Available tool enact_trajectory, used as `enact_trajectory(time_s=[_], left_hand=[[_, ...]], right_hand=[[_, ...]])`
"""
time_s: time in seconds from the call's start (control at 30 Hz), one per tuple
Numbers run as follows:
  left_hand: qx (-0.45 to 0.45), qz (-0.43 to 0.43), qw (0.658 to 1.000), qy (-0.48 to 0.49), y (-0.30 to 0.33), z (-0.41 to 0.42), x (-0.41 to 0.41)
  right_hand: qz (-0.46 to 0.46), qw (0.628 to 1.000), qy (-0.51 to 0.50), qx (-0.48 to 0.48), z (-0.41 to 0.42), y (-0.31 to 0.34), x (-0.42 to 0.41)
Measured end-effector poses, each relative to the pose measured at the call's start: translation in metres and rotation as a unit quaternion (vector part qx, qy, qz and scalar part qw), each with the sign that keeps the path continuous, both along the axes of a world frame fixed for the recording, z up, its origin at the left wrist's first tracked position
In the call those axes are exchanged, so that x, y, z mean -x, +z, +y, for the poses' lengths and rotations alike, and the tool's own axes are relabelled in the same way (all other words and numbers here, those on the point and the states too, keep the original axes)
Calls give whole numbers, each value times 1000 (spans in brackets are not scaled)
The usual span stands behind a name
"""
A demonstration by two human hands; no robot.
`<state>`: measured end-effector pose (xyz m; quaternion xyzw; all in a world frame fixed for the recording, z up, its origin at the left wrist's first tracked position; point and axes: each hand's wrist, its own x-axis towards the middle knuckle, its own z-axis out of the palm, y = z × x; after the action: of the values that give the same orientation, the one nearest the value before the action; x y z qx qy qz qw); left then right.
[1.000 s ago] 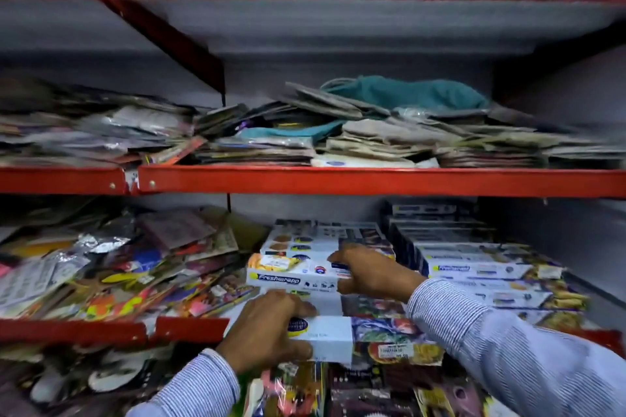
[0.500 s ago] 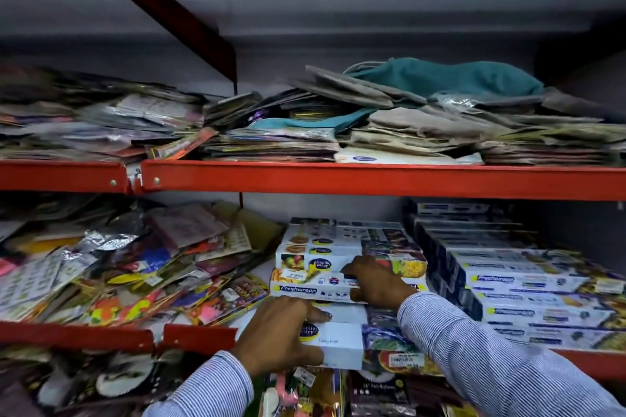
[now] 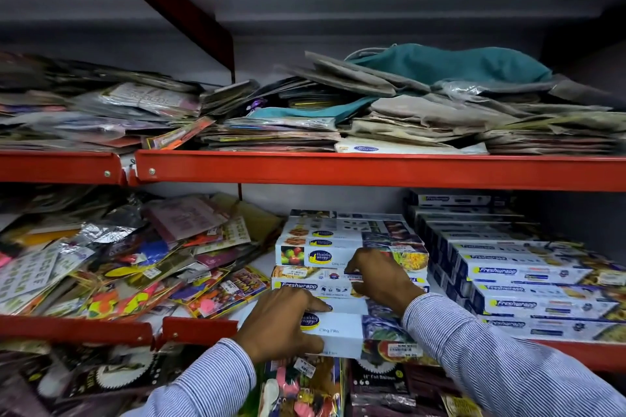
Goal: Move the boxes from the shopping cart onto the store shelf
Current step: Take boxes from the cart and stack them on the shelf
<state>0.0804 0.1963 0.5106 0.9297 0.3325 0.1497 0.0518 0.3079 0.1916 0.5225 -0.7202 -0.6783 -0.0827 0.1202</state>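
A white cling film box point(image 3: 342, 335) lies at the front of the lower red shelf point(image 3: 200, 330). My left hand point(image 3: 283, 327) grips its left end, thumb under and fingers over the top. My right hand point(image 3: 381, 276) rests with curled fingers on a Freshwrapp box point(image 3: 311, 286) in the stack behind. More white cling film boxes point(image 3: 325, 249) are piled on top of that stack. The shopping cart is out of view.
To the right stands a tall slanted stack of blue Freshwrapp boxes point(image 3: 521, 281). Colourful party packets point(image 3: 128, 267) fill the shelf's left half. The upper red shelf point(image 3: 372, 169) holds folded bags and flat packets. More packets hang below the lower shelf.
The view has tilted down and moved closer to the shelf. Both hands stay on the same boxes, my right hand shifted slightly on the stack.
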Motion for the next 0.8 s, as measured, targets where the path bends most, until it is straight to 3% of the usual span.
enact_trajectory(time_s=[0.4,0.57,0.8], left_hand=[[-16,-58,997,38,4,33,-29],[6,-93,994,52,-15,43,-44],[-61,-102,992,46,-42,41,-48]], right_hand=[[108,992,45,44,-8,18,-20],[153,987,48,10,-25,-5,-17],[191,979,61,-44,-41,-25,-14]])
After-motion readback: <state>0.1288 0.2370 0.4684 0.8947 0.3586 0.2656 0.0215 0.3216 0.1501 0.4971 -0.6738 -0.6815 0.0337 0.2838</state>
